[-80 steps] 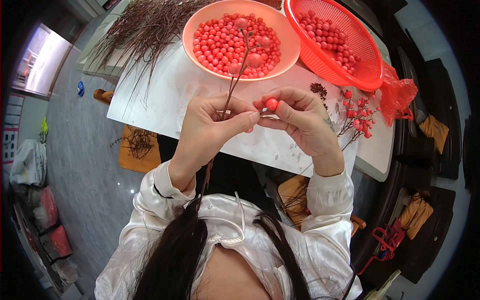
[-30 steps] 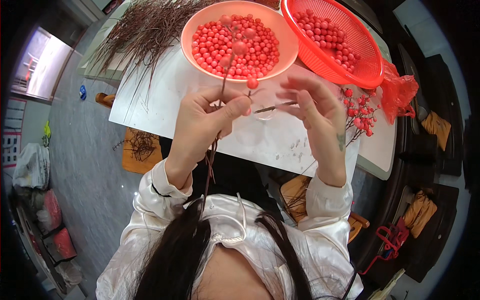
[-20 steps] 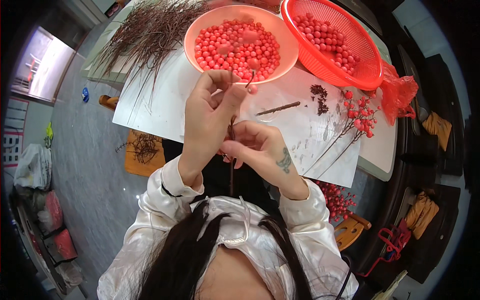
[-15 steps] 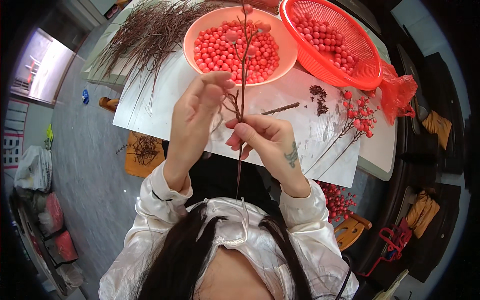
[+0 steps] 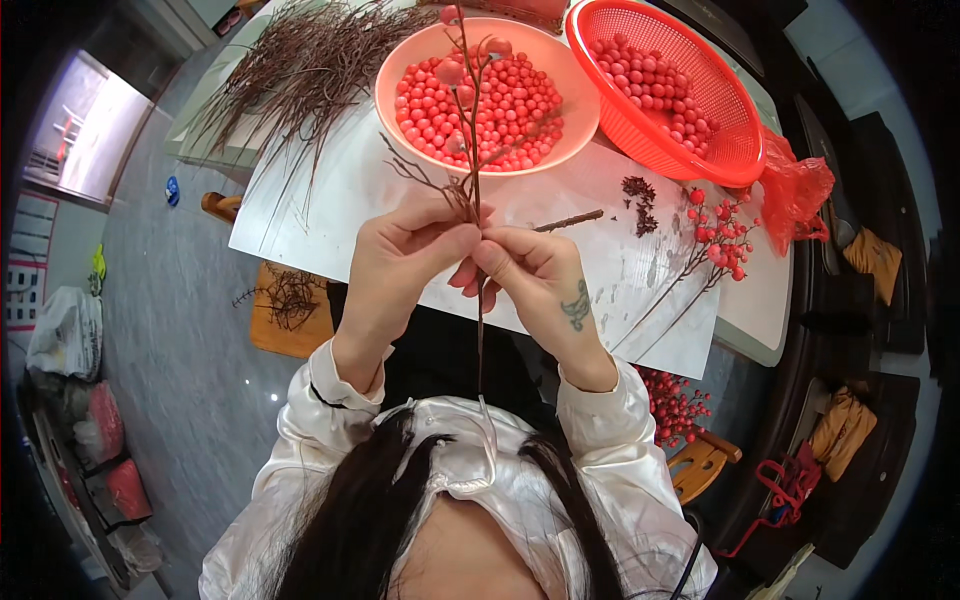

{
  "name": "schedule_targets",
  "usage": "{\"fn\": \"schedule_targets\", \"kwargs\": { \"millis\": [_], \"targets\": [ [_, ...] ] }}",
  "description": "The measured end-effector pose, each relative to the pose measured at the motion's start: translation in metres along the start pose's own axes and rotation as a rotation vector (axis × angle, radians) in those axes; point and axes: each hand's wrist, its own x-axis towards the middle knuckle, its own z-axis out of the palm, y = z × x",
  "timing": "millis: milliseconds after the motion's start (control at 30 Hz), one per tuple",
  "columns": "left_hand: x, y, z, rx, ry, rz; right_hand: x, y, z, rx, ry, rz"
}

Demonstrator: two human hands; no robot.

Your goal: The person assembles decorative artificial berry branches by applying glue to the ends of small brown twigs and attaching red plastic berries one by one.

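Both hands meet in front of my chest, over the near edge of the table, around one thin brown artificial branch (image 5: 477, 150). My left hand (image 5: 410, 245) pinches it where side twigs (image 5: 425, 178) fork off to the left. Right beside it, my right hand (image 5: 530, 275) pinches the same stem, fingers curled. Several red berries (image 5: 450, 72) sit on the upper part of the branch, in front of a pale pink bowl (image 5: 388, 112) full of loose red berries. The lower stem (image 5: 481, 350) hangs down below my hands. My fingertips hide the joint itself.
A red plastic basket (image 5: 745, 120) with more berries stands at the back right, near a red plastic bag (image 5: 795, 190). Bare brown twigs (image 5: 300, 70) are heaped at the back left. Finished-looking berry sprays (image 5: 720, 235), dark bits (image 5: 638, 200) and a brown stick (image 5: 570, 220) lie on white paper.
My left hand has come down and right from beside the branch and closed on it next to my right hand. The branch top has tilted left.
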Motion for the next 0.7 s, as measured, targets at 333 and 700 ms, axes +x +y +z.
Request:
{"fn": "schedule_targets", "kwargs": {
  "millis": [333,700],
  "targets": [
    [-0.002,-0.001,0.01,0.178,0.196,0.136,0.001,0.006,0.012,-0.263,0.282,-0.183],
    [-0.002,0.003,0.011,0.473,0.152,0.239,0.0,-0.01,0.002,-0.086,0.191,-0.198]
  ]
}}
